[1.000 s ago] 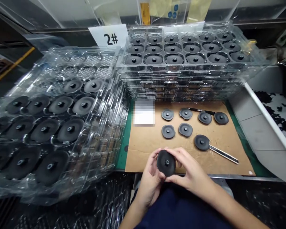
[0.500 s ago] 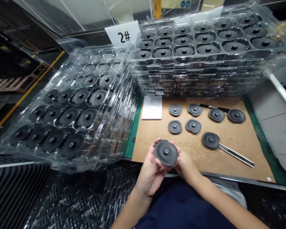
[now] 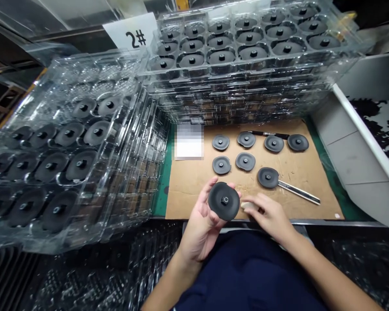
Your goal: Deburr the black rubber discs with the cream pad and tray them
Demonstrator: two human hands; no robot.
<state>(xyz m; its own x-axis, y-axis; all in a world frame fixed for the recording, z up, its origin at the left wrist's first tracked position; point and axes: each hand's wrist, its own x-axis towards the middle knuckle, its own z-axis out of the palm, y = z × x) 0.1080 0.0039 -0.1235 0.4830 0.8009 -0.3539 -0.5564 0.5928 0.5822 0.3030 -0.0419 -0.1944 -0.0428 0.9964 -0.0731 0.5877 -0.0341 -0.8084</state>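
Observation:
My left hand (image 3: 202,220) holds a black rounded disc (image 3: 222,211) by its edges, tilted toward me, with a small hexagonal boss in its middle. Just right of it, my right hand (image 3: 272,216) pinches a small off-white piece (image 3: 247,205) between thumb and fingers, apart from the disc. What kind of piece it is cannot be made out. Beyond my hands, several similar discs lie on a brown cardboard sheet (image 3: 188,190). The nearest disc (image 3: 267,178) touches or overlaps the end of a slim white-and-black tool (image 3: 300,192).
Stacked clear plastic trays of black discs stand at the left (image 3: 123,142) and along the back (image 3: 246,82). A dark pen-like tool (image 3: 269,134) lies behind the far discs. A paper pad (image 3: 188,149), a "2#" sign (image 3: 129,30) and a white side panel (image 3: 350,138) surround the cardboard.
My right hand has come away from the disc to the right, and the off-white piece now shows in its fingers. My left hand still holds the disc. The view has shifted rightward.

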